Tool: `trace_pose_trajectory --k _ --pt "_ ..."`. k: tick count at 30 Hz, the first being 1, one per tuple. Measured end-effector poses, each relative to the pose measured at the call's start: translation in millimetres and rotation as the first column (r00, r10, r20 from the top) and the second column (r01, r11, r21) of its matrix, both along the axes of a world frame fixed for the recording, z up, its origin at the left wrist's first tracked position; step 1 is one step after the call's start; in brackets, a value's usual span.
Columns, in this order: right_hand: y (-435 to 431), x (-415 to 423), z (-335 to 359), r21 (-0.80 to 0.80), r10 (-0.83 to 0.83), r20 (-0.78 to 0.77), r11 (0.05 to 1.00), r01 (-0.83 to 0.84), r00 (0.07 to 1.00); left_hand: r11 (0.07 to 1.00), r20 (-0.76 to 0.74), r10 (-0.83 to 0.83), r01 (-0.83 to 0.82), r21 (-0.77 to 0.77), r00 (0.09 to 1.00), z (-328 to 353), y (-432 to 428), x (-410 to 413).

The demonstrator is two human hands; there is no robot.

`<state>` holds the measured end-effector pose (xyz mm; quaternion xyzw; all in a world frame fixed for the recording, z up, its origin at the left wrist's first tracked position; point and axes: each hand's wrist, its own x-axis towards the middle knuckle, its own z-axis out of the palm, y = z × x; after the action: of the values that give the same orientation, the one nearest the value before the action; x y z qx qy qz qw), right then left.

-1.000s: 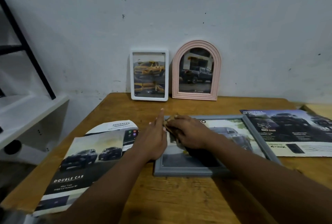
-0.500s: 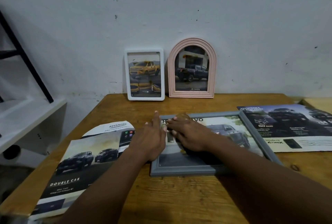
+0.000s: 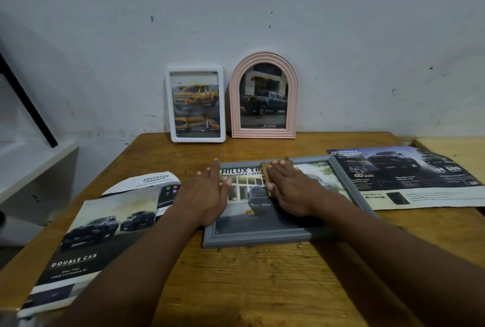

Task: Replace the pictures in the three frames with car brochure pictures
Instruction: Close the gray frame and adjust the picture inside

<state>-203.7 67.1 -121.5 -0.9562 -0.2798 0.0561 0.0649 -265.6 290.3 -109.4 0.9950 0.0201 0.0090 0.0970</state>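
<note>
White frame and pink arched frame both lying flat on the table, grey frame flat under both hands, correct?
Not quite. In the head view the white frame and pink arched frame stand upright against the wall. The grey frame does lie flat, under the left hand and right hand.

A wooden desk (image 3: 262,282) against a white wall, carrying three picture frames and loose truck brochure sheets.

A grey frame (image 3: 258,238) lies flat near the middle with a Hilux picture in it. At the back edge a white rectangular frame (image 3: 223,106) and a pink arched frame (image 3: 263,133) stand upright side by side. A "Double Cab" brochure sheet (image 3: 86,242) lies at the left, overhanging the front edge; a dark "Powertrain" sheet (image 3: 409,177) lies at the right.
</note>
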Motion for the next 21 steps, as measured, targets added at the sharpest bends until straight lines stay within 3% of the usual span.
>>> trace_pose_trajectory --k 6,10,14,21 --pt "-9 -2 5 -0.107 -0.025 0.028 0.994 0.028 0.999 1.000 -0.014 -0.014 0.015 0.009 1.000 -4 3 0" --pt "-37 -1 12 -0.175 -0.152 0.072 0.971 0.163 0.986 1.000 -0.007 -0.020 0.020 0.002 1.000 -7 5 1" --pt "-62 -10 9 -0.174 -0.317 0.110 0.927 0.332 0.942 0.998 0.010 -0.029 0.030 -0.049 1.000 -9 5 1" --pt "-16 -34 17 -0.118 -0.442 0.183 0.877 0.466 0.878 0.993 0.040 -0.011 0.016 -0.115 0.999 -7 0 -3"
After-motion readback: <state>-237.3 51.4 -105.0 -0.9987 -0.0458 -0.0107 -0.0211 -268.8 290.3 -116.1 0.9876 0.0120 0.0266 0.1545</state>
